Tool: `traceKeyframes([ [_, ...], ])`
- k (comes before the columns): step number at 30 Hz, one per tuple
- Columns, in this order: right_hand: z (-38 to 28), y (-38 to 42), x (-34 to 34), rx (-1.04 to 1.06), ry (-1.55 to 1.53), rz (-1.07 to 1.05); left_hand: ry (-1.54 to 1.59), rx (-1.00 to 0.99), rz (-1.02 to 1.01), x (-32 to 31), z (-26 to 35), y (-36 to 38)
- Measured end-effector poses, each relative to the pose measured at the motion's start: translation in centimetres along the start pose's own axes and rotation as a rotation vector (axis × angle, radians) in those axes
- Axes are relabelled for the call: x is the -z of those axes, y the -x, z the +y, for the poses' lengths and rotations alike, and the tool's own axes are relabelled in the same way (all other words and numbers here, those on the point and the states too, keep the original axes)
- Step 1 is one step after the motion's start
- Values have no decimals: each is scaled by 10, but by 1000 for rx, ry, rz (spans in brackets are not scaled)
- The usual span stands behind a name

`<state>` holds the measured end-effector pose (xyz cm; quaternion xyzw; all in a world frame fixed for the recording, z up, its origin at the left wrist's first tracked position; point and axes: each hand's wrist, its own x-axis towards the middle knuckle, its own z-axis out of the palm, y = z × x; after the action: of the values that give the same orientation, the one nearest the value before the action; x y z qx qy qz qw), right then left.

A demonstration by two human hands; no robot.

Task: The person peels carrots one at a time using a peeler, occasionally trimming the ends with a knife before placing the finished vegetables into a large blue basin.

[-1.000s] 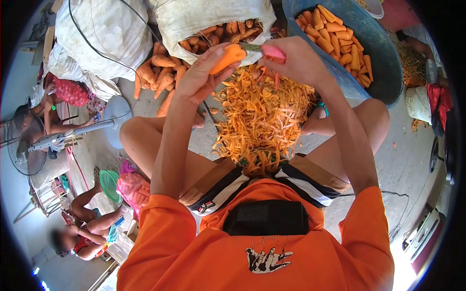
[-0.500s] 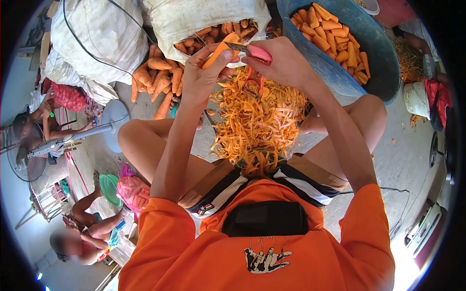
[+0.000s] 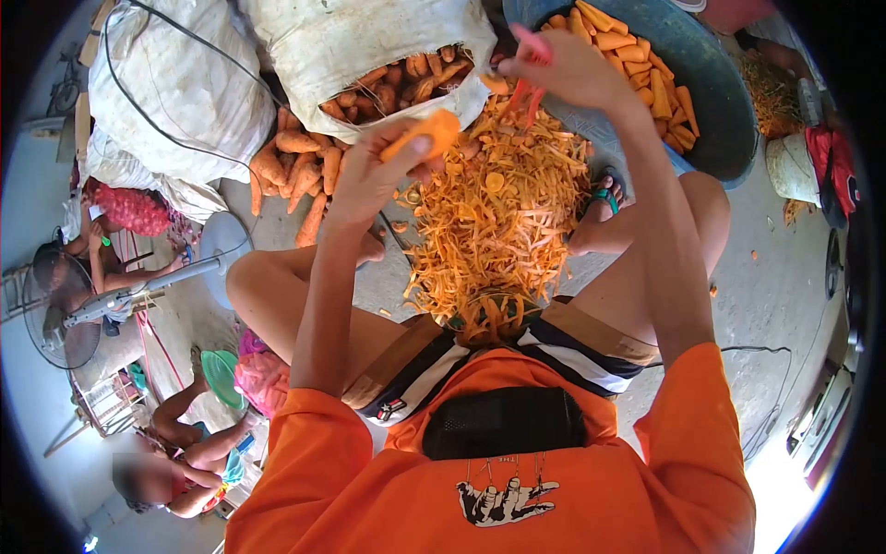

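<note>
Carrot (image 3: 423,132), peeled and bright orange, sits pinched in my left hand (image 3: 374,175), fingers clamped round it above the heap of peelings (image 3: 494,222) on the floor. My right hand (image 3: 572,69) is raised apart from it, fingers closed on a pink-handled peeler (image 3: 531,44), just before the blue tub (image 3: 711,102) of peeled carrots.
</note>
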<state>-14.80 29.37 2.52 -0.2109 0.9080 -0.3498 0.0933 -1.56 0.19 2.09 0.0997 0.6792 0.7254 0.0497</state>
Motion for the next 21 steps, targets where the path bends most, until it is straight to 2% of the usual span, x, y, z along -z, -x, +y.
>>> traceKeyframes([
  [1, -1, 3, 17, -3, 2, -2, -74, 347, -106, 0, -5, -1],
  [2, 1, 11, 33, 99, -21, 143, -149, 691, -216, -1, -13, -3],
  [3, 0, 19, 48, 200, -44, 289, -375, 783, -409, 0, -42, -6],
  [4, -8, 29, 63, 193, -46, 289, -375, 788, -415, -5, -57, -14],
  [6, -22, 42, 86, -53, -116, 435, -825, 846, -796, -21, -80, -36],
  [8, -16, 42, 97, -56, -83, 475, -571, 697, -712, -37, -95, -73],
  [10, -8, 44, 101, -73, -47, 510, 127, 525, -423, -60, -76, -110],
  [11, -6, 43, 102, -52, -13, 539, 129, 539, -428, -60, -85, -123],
  [13, -18, 48, 103, -90, -25, 545, 113, 372, -185, -56, -112, -154],
  [15, -14, 46, 99, -68, 97, 598, -255, 545, -70, -41, -177, -165],
  [16, -11, 45, 96, -39, 219, 651, -605, 495, -141, -12, -245, -166],
  [17, -12, 45, 98, -56, 218, 645, -900, 619, -132, -22, -243, -154],
  [19, -15, 40, 106, -147, 244, 468, -1077, 580, -232, -4, -295, -122],
  [20, -7, 37, 101, -165, 242, 459, -1073, 590, -249, -9, -303, -116],
  [21, 0, 33, 96, -107, 279, 533, -1265, 648, -293, -13, -309, -110],
])
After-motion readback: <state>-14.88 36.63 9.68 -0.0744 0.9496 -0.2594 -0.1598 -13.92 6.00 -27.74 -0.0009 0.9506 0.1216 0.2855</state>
